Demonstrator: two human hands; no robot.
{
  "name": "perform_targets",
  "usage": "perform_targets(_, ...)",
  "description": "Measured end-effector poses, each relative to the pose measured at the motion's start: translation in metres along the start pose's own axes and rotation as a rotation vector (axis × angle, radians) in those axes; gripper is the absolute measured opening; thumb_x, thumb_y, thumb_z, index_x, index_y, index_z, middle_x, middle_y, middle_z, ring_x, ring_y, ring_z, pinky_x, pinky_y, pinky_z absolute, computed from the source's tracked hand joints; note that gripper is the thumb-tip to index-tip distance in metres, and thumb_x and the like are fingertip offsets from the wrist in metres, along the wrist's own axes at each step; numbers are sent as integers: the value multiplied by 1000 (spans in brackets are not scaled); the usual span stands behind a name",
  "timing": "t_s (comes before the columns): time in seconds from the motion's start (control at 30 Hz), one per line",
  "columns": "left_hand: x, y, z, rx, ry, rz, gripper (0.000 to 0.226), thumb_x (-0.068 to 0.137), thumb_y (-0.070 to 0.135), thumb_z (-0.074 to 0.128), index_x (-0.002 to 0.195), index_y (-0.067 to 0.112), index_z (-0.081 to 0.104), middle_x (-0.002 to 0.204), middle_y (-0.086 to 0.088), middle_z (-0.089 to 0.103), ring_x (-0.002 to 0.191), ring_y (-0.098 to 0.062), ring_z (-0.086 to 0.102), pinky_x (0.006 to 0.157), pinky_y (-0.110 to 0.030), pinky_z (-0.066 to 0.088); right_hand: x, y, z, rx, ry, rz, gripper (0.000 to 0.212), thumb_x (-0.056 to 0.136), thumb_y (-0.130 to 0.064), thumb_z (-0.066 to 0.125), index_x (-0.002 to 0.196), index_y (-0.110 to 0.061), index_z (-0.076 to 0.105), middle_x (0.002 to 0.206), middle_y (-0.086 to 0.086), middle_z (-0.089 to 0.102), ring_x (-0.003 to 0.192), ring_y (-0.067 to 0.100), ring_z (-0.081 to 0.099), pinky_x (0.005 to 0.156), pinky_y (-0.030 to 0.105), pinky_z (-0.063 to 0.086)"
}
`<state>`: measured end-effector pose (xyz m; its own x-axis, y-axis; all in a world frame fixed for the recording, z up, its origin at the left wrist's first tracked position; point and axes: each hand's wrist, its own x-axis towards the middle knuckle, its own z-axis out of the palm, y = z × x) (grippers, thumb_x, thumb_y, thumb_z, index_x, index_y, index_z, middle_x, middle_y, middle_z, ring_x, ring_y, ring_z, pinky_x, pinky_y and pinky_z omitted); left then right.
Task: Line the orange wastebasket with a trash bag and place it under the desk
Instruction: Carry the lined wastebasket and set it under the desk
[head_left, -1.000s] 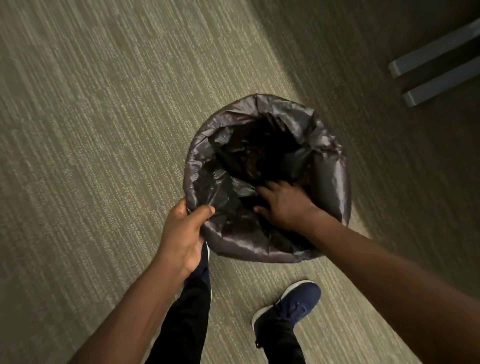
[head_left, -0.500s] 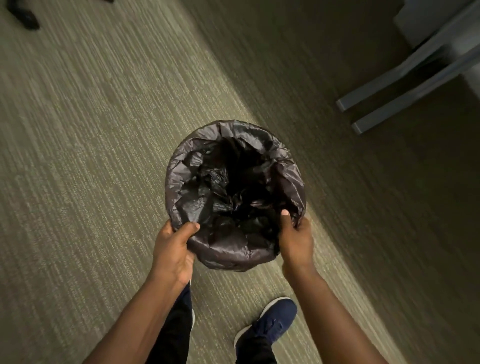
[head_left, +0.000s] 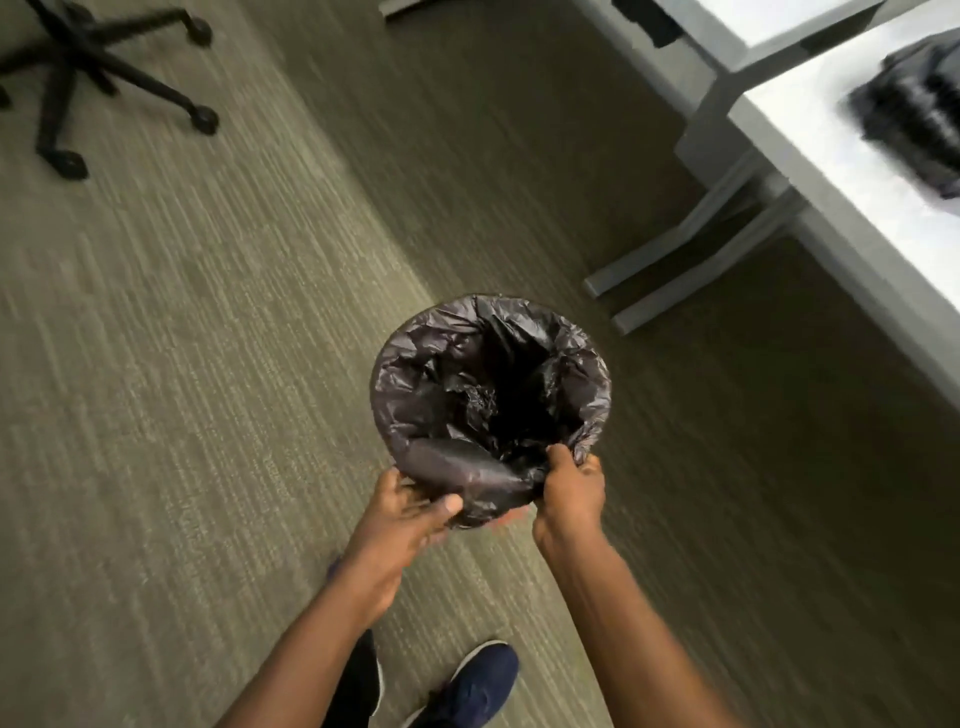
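A black trash bag (head_left: 441, 374) covers the round wastebasket so fully that only a sliver of orange (head_left: 511, 515) shows at its near edge. The bag is folded over the rim and crumpled down inside. My left hand (head_left: 410, 514) grips the near left side of the rim, thumb over the bag. My right hand (head_left: 571, 491) grips the near right side, thumb inside the opening. The basket is held out in front of me above the carpet. The grey desk (head_left: 831, 171) stands at the upper right.
Grey desk legs and feet (head_left: 691, 265) rest on the carpet just right of the basket. A dark bundle (head_left: 919, 109) lies on the desk top. A black office chair base (head_left: 98, 67) with casters stands at the upper left. My blue shoe (head_left: 478, 686) is below.
My right hand left the inside of the bag and took the rim. The basket has come away from my body and the view has swung up, bringing the desk and chair base into sight.
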<state>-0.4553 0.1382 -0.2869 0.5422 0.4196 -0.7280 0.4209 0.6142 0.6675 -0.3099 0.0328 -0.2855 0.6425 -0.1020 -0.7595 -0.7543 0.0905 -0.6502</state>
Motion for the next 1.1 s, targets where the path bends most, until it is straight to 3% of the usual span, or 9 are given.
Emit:
perform_targets(0.1, 9, -1, 37, 90, 40, 61, 42, 85, -4, 71, 115, 22, 57, 110, -5, 75, 94, -13, 75, 70, -26, 59, 10, -16, -9, 48, 45, 7, 19, 97, 0, 52, 88, -17, 49, 92, 12, 65, 79, 26, 64, 73, 40, 54)
perform_targets(0.23, 30, 9, 65, 325, 182, 139, 12, 92, 13, 68, 103, 16, 66, 91, -4, 77, 84, -23, 75, 67, -32, 59, 31, -34, -14, 129, 71, 46, 20, 97, 2, 52, 90, -17, 50, 85, 8, 66, 69, 20, 65, 58, 32, 55)
perform_targets(0.4, 72, 24, 89, 405, 445, 121, 6, 89, 9, 66, 90, 15, 65, 84, -4, 72, 77, -22, 67, 68, -35, 51, 58, -45, -7, 205, 30, 139, 22, 97, 4, 52, 116, -8, 53, 100, 14, 69, 85, 29, 69, 77, 48, 60)
perform_targets(0.53, 103, 47, 112, -105, 515, -100, 14, 92, -6, 51, 91, 7, 58, 75, -14, 66, 49, -20, 59, 43, -28, 50, 81, -53, -4, 180, 45, 170, 23, 97, 3, 53, 116, -9, 55, 99, 13, 71, 84, 27, 72, 67, 44, 62)
perform_targets(0.6, 117, 63, 119, -346, 442, -239, 20, 94, -9, 46, 97, 3, 61, 81, -16, 67, 55, -18, 65, 41, -24, 53, 95, -60, -3, 153, 49, 161, 19, 97, 2, 53, 111, -11, 56, 99, 12, 72, 83, 25, 73, 68, 43, 62)
perform_targets(0.7, 131, 78, 125, -509, 360, -351, 17, 97, -3, 45, 98, -2, 62, 92, -19, 66, 80, -27, 66, 53, -34, 60, 117, -69, -5, 134, 78, 145, 16, 97, 2, 53, 102, -13, 55, 103, 15, 71, 88, 30, 72, 76, 48, 62)
perform_targets(0.9, 151, 68, 150, -518, 220, -355, 23, 91, 28, 67, 107, 12, 66, 106, -15, 72, 98, -32, 69, 75, -44, 55, 163, -75, -29, -58, 114, 73, 13, 97, -10, 60, 109, -15, 58, 106, 15, 71, 76, 22, 70, 49, 25, 56)
perform_targets(1.0, 165, 55, 170, -545, 213, -335, 26, 95, 37, 62, 108, 15, 65, 93, -10, 80, 80, -28, 77, 57, -37, 59, 184, -75, -40, -133, 80, 82, 22, 97, -14, 61, 119, -11, 58, 111, 15, 72, 92, 28, 74, 69, 36, 64)
perform_targets(1.1, 182, 42, 182, -581, 219, -331, 41, 99, 52, 47, 116, 18, 63, 102, -8, 78, 90, -27, 75, 65, -39, 57, 204, -79, -45, -84, 56, 118, 17, 97, -10, 60, 114, -11, 60, 111, 15, 74, 97, 29, 74, 86, 46, 62)
